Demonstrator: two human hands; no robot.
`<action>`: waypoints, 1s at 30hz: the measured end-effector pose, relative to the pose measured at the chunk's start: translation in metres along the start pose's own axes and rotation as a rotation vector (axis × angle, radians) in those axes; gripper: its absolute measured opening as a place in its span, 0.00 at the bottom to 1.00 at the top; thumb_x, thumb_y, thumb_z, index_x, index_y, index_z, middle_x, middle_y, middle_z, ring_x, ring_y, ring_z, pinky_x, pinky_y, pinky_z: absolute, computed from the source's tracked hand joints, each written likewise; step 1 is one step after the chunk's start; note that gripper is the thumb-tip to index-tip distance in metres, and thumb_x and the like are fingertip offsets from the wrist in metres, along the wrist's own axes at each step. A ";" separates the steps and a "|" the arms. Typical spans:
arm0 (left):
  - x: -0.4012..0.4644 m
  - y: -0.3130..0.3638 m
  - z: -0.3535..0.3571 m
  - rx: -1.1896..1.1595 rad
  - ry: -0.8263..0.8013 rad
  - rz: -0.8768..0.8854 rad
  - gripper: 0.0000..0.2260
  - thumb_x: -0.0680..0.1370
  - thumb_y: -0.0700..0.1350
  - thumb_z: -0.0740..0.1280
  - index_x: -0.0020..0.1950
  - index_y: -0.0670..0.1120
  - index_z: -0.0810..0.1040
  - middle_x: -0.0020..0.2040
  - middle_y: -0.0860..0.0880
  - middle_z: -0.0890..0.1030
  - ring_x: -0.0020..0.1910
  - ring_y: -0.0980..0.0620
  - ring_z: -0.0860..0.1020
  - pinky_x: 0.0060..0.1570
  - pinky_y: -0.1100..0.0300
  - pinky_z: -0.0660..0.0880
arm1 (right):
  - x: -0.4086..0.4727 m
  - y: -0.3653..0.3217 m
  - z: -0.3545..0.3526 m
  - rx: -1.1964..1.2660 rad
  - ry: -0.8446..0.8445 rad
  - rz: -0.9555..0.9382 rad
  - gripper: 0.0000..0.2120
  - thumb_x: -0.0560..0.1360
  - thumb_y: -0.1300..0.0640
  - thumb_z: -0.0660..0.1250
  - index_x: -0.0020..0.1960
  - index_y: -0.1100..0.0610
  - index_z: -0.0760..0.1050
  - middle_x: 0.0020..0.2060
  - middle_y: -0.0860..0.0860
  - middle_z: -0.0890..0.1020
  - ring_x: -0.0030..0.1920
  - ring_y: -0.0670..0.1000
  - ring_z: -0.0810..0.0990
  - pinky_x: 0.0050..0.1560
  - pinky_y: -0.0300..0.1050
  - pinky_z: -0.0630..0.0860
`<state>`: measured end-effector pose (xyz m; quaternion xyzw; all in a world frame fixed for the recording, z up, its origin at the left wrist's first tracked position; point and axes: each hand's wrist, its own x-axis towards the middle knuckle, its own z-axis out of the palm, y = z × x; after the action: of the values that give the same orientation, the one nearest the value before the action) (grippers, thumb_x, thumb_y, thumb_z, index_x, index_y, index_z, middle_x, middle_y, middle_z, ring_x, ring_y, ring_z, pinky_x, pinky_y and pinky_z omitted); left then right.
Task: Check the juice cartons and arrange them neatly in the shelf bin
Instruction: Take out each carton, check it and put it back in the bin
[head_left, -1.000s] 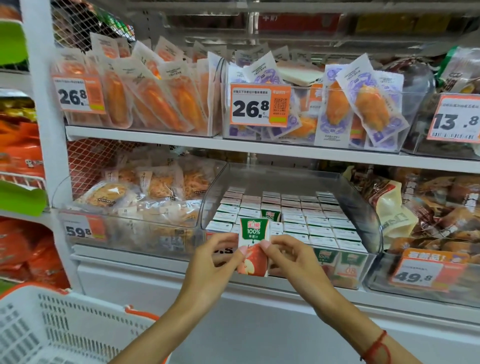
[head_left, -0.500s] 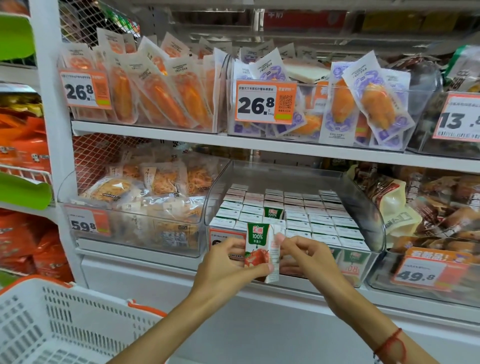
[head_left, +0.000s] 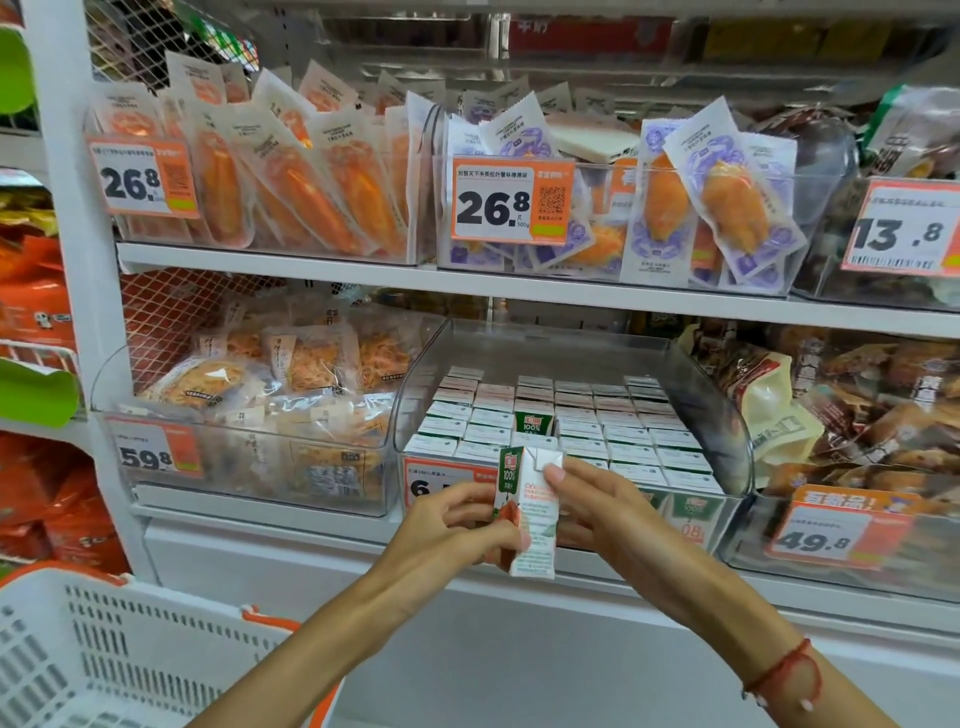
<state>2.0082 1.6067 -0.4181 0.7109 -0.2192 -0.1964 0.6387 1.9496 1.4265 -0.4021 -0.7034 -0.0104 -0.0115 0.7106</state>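
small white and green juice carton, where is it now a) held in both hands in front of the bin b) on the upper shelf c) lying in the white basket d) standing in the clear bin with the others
a: the small white and green juice carton is gripped by the left hand and the right hand, in front of the clear plastic shelf bin.

you hold one small juice carton (head_left: 530, 512) upright in front of the shelf bin (head_left: 571, 348) — its white side panel with small print faces you, the green front with "100%" and red fruit is turned to your left, and its folded top flap shows. the bin is clear plastic with curved side walls. inside, the other cartons (head_left: 613, 441) stand in tight rows, white tops up — one green-fronted carton (head_left: 533, 422) sits higher than its neighbours.
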 end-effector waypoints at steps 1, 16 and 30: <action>0.000 -0.001 0.001 0.002 0.004 0.014 0.15 0.60 0.51 0.76 0.45 0.60 0.84 0.47 0.59 0.85 0.49 0.61 0.82 0.47 0.67 0.78 | 0.000 0.001 0.001 -0.008 0.032 -0.012 0.16 0.77 0.51 0.65 0.63 0.55 0.76 0.55 0.55 0.84 0.57 0.54 0.82 0.60 0.48 0.78; 0.001 0.001 0.013 0.240 0.250 0.174 0.17 0.71 0.50 0.76 0.59 0.56 0.80 0.46 0.62 0.84 0.44 0.61 0.83 0.49 0.58 0.81 | 0.007 0.002 0.014 -0.213 0.432 -0.072 0.22 0.62 0.43 0.77 0.53 0.47 0.75 0.46 0.49 0.82 0.42 0.44 0.84 0.39 0.37 0.81; 0.000 -0.005 0.008 -0.107 0.187 0.152 0.16 0.75 0.37 0.72 0.57 0.55 0.80 0.50 0.57 0.85 0.48 0.60 0.83 0.44 0.68 0.78 | 0.007 0.003 0.012 -0.213 0.309 -0.010 0.13 0.75 0.53 0.71 0.58 0.50 0.77 0.49 0.50 0.83 0.48 0.47 0.84 0.47 0.40 0.81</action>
<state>2.0045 1.6005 -0.4239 0.6723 -0.2012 -0.0918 0.7065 1.9567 1.4384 -0.4052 -0.7645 0.0965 -0.1238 0.6252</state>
